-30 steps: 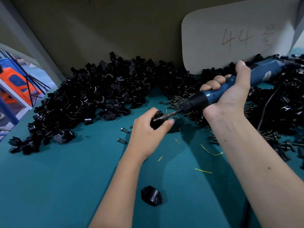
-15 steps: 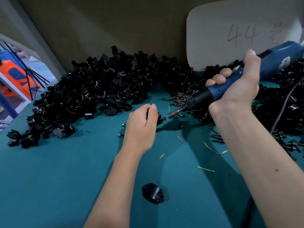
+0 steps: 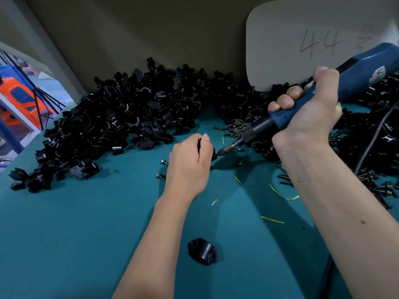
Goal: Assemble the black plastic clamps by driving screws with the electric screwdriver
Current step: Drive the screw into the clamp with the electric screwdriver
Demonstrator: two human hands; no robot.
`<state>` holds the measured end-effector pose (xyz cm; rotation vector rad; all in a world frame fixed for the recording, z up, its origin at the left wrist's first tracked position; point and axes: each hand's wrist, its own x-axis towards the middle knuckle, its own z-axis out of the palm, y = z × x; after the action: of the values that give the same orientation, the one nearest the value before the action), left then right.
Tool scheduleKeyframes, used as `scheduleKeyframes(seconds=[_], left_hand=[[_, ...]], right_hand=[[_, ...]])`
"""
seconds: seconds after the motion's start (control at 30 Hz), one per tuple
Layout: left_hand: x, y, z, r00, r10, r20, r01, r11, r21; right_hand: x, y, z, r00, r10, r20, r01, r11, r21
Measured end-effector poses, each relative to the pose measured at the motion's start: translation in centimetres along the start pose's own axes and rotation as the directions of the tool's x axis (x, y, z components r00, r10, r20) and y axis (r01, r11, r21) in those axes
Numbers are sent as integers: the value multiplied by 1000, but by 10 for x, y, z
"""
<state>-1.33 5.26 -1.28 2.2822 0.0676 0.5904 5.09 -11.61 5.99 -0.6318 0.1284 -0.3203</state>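
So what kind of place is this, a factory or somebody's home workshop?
Most likely a small factory assembly bench. A big heap of identical black plastic clamps covers the teal table, loose screws lie in a pile, and the right hand grips a corded electric screwdriver. A card marked 44 suggests a numbered station.

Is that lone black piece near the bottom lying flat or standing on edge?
Lying flat. The lone black piece rests hump-up on the green table, a screw hole showing in each end ear, clear of both arms.
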Motion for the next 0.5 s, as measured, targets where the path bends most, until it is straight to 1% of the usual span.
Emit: scheduleKeyframes(seconds=[0.17, 0.27, 0.33, 0.5], left_hand=[[0, 2, 3, 1000, -15, -9, 15, 1000, 23], [1, 5, 5, 999, -40, -22, 40, 999, 7], [2, 6, 6, 998, -68, -10, 67, 998, -16], [6, 4, 1, 989, -138, 50, 144, 979, -146]], right_hand=[[-1, -1, 1, 1000, -17, 12, 17, 1000, -3], [-2, -5, 2, 999, -24, 36, 24, 1000, 0], [-5, -7, 4, 996, -31, 82, 32, 999, -8], [-13, -8, 15, 970, -90, 227, 102, 994, -39]])
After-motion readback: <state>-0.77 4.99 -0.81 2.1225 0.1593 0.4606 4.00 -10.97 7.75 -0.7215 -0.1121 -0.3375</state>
